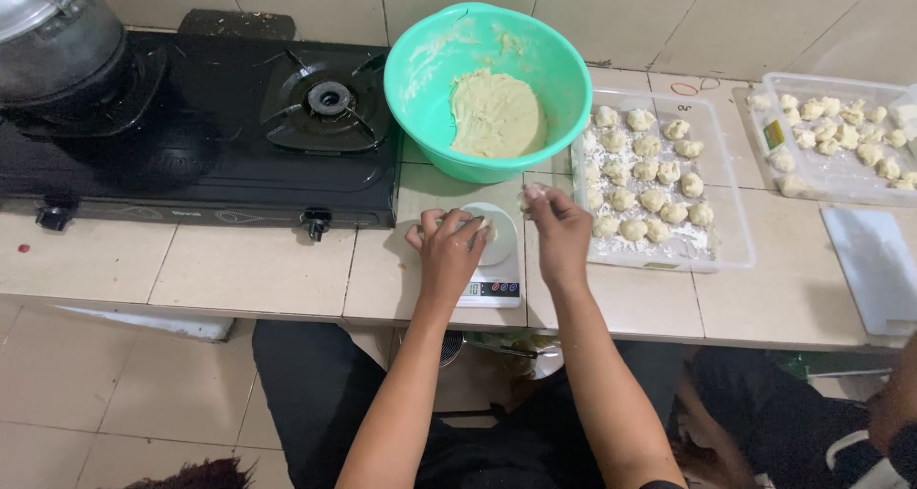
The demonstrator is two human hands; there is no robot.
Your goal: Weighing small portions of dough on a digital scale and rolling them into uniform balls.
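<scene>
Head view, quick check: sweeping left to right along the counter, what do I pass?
Metal pot → black gas stove → left hand on the kitchen scale → right hand pinching dough → floured tray of dough balls → second tray.

A small white kitchen scale [492,277] sits flat on the tiled counter just in front of the green bowl [487,88] — a pale dough lump [485,229] on its round platform, partly hidden.
</scene>
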